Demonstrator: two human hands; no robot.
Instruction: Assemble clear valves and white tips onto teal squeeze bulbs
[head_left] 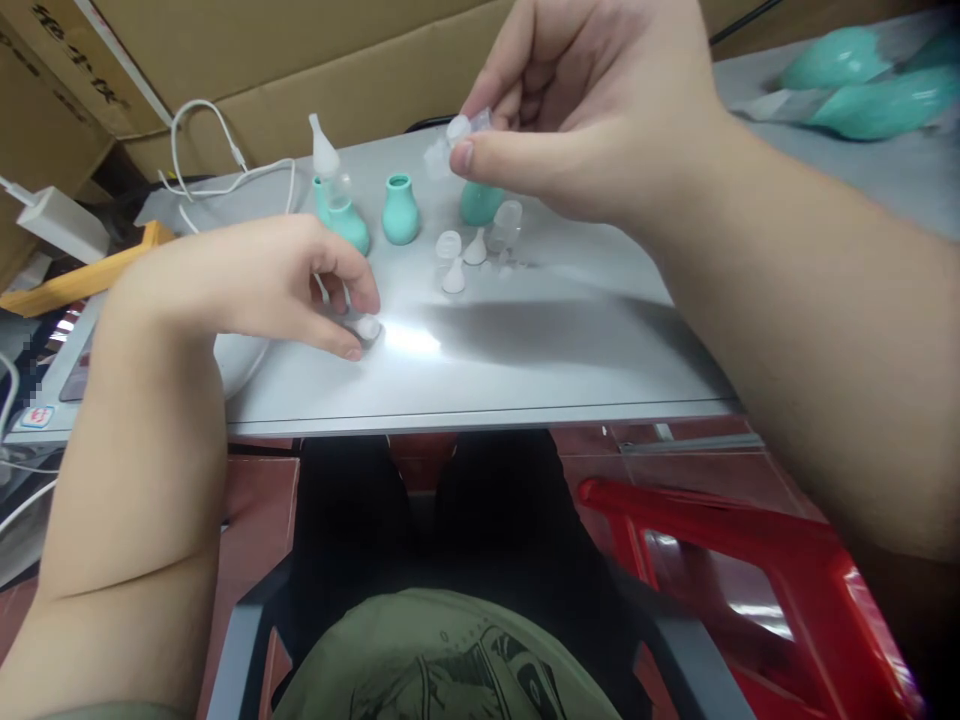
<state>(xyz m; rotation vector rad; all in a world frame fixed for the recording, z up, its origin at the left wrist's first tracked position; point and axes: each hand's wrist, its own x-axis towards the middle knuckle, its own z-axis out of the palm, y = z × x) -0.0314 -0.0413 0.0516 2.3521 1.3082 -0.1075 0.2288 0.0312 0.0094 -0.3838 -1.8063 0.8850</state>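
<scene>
My right hand (577,110) is raised over the back of the table, pinching a small white and clear plastic piece (459,130) between thumb and fingers. On the table, my left hand (300,285) has its thumb and forefinger parted around a small white nozzle tip (367,327). Whether they touch it I cannot tell. Beyond that hand, a teal squeeze bulb (349,228) lies beside a bulb topped with a white nozzle (325,155). Another teal bulb (400,210) stands upright, its neck open. White cone tips (454,277) and clear plastic cups (508,225) sit mid-table, below a partly hidden bulb (480,203).
Bagged teal pieces (885,100) lie at the back right. A white cable (217,185) and a white charger (64,225) are on the left, near a yellow wooden bar (90,275). Cardboard (300,60) walls the back. A red plastic stool (795,570) stands below right.
</scene>
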